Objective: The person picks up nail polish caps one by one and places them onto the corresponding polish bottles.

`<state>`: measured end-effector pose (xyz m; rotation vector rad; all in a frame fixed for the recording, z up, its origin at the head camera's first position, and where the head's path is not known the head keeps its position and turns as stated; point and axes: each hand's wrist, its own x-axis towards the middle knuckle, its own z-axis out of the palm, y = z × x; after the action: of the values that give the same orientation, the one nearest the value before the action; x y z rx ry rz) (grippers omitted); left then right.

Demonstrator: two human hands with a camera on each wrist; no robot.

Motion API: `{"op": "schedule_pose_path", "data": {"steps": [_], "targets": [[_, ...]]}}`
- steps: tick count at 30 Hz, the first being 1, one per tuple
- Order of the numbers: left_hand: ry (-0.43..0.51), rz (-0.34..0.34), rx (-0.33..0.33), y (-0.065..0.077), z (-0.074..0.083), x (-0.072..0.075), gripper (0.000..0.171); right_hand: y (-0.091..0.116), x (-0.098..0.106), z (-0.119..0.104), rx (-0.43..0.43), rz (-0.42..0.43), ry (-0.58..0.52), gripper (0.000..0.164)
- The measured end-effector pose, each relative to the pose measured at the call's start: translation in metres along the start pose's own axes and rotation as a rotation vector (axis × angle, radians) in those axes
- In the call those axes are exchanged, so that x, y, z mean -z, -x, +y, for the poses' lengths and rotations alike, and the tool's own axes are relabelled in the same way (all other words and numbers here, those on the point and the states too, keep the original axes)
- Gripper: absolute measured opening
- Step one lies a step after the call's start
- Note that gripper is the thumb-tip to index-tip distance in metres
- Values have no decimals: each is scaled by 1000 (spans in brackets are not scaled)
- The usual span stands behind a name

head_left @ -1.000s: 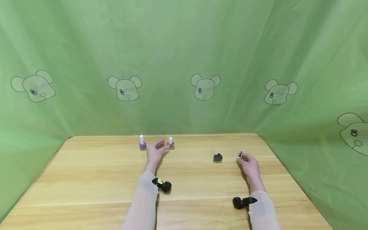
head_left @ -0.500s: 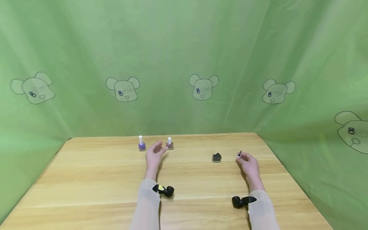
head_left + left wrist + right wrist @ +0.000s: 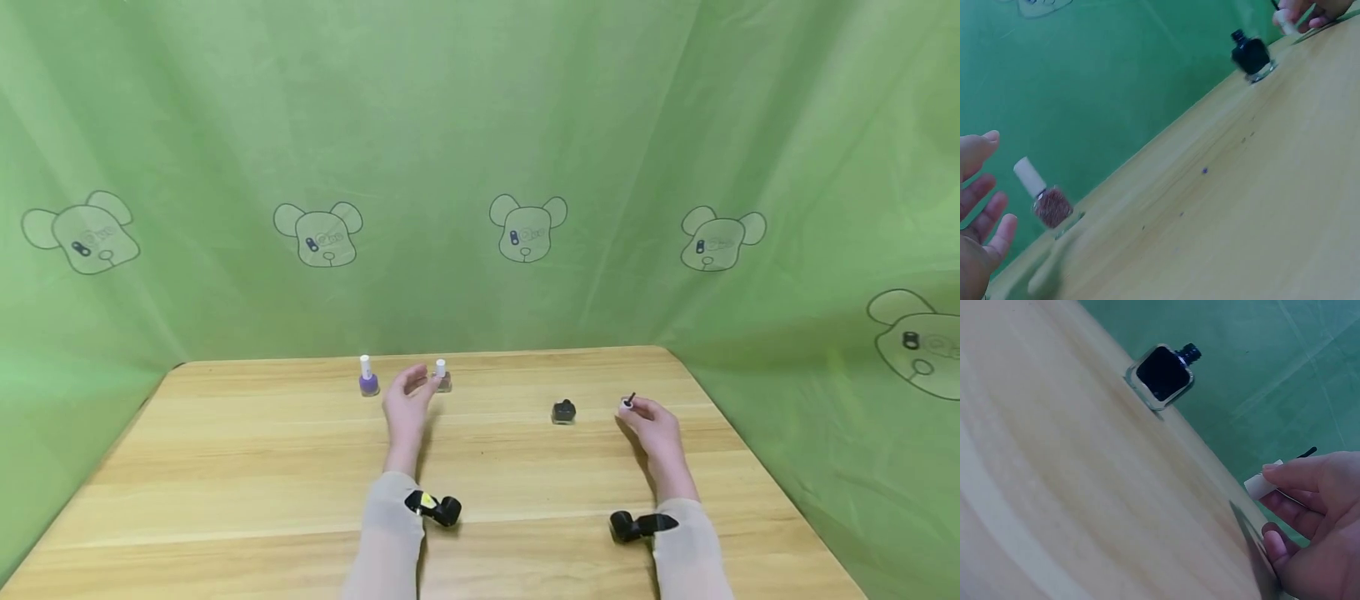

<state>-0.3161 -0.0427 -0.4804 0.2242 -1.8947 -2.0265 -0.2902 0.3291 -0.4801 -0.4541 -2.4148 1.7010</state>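
My right hand pinches a white nail polish cap between thumb and fingers. The cap's dark brush points up and away. Left of that hand, an uncapped bottle of black nail polish stands upright on the table. My left hand is beside a glittery brownish-pink nail polish bottle with a white cap. In the left wrist view its fingers are spread and apart from that bottle. Farther left stands a purple nail polish bottle, its white cap on.
The wooden table runs back to a green curtain with printed bear heads. A few small dark specks lie on the tabletop. Each sleeve carries a black wrist camera.
My left hand has shifted slightly, its thumb now overlapping the glittery bottle in the head view. The right hand keeps its hold, with the brush tilted more to the right. The bottles stay put.
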Motion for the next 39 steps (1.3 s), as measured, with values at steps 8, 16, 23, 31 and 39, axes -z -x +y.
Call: {"op": "schedule_pose_path", "data": {"steps": [8,16,23,31,39], "targets": [[-13,-43,-96,16,7,-25,33,5,11,-5,-30,14,-26,49],[24,-186,-132,38,9,-57,33,6,20,-9,-46,19,-35,51],[10,-293,-122,55,3,-81,34,9,28,-15,-43,9,-59,50],[-94,-428,-33,67,-4,-101,51,13,37,-23,-74,-7,-149,55],[-175,-517,-69,75,-12,-113,56,15,41,-26,-19,31,-27,58]]}}
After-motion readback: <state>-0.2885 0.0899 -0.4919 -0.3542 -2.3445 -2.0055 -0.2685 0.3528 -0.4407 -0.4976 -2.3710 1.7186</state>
